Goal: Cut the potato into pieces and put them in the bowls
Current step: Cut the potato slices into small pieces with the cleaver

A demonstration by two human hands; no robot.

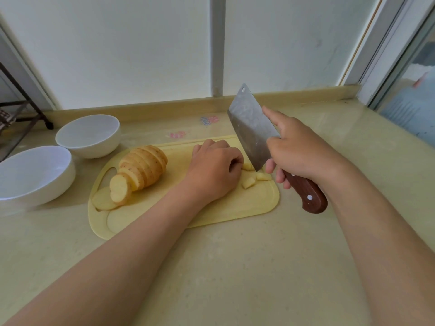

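A sliced potato [141,169] lies in a fanned row on the left of the yellow cutting board [235,208], with one loose round slice [103,202] at its near end. My left hand [215,170] is curled knuckles-up on the board, pressing down on potato that it mostly hides. Small cut potato pieces [255,178] lie just right of it. My right hand [299,156] grips a cleaver [250,128] by its wooden handle, blade tilted up with its heel corner near the pieces. Two white bowls [90,135] [33,172] stand left of the board; both look empty.
The board rests on a beige stone counter [235,267] against a frosted window. A dark metal rack [21,109] stands at the far left. The counter's right end meets a glass sliding door frame [386,74].
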